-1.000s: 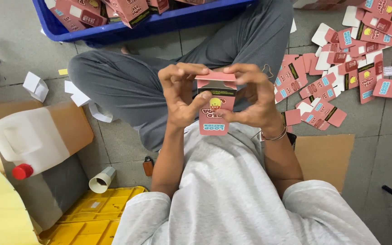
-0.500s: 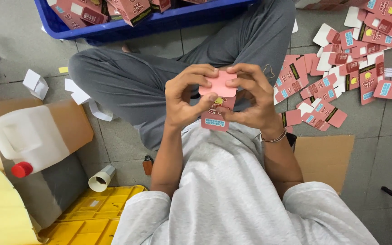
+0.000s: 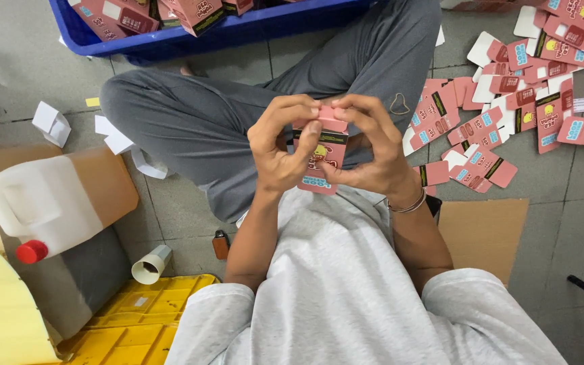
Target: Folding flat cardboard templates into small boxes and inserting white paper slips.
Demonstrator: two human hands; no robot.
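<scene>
- Pink carton, one, upright between two hands above the lap; left hand clasping its left side, right hand its right; fingertips of both pressed on the top flap.
- Flat pink cartons, too many to count, scattered on the floor right of the right hand; more in one blue crate beyond the hands.
- One white jug with a red cap lying left of the left hand; one paper cup and one yellow tray nearer the body; one brown cardboard sheet below the right hand.
- Top flap open a second ago, half folded since, now shut under the fingers; carton lowered slightly.
</scene>
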